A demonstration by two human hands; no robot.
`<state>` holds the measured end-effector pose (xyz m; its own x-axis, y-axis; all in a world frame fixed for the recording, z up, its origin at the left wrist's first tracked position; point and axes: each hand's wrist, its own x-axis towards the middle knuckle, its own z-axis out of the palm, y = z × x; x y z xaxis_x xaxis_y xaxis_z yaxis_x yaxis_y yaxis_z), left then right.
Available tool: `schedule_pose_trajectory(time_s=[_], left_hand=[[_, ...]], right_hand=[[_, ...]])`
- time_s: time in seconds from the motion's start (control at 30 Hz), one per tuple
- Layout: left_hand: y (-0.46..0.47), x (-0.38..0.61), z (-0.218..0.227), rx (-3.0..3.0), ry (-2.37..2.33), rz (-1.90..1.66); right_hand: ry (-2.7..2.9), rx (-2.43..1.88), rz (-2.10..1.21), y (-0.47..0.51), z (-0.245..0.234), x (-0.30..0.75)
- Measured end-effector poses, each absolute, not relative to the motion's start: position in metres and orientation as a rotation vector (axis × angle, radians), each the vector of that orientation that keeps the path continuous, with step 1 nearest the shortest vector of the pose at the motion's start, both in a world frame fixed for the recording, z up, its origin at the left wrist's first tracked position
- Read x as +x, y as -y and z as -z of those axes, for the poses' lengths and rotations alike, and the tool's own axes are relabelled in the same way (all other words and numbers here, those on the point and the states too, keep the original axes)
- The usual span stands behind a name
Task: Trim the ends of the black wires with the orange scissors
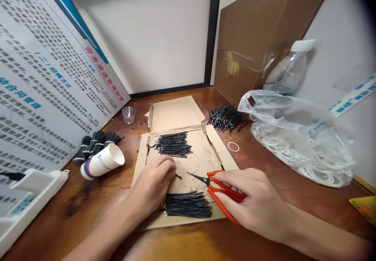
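Observation:
My right hand is closed round a pair of orange-handled snips, whose dark blades point left over a flattened cardboard sheet. My left hand rests on the cardboard with its fingers curled, pinching a short black wire piece whose end pokes out toward the blades. A pile of short black wires lies just below the hands. Another pile of black wires lies farther up the cardboard. Small black specks are scattered over the sheet.
A loose heap of black wires and a rubber band lie right of the cardboard. A clear bag of rubber bands, a plastic bottle, a tipped paper cup, tied wire bundles, a small clear cup and a power strip surround it.

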<state>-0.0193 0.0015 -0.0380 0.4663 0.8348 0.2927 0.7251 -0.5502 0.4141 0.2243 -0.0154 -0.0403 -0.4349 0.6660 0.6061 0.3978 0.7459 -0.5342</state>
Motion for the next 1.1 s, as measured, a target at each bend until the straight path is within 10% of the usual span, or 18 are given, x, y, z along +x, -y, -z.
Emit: schedule_pose_trajectory(time_s=[1.1], left_hand=[[0.004,-0.015,0.031,2.57,-1.477,-0.483]], right_hand=[[2.09,-0.787,-0.386,0.015,0.043,0.225]])
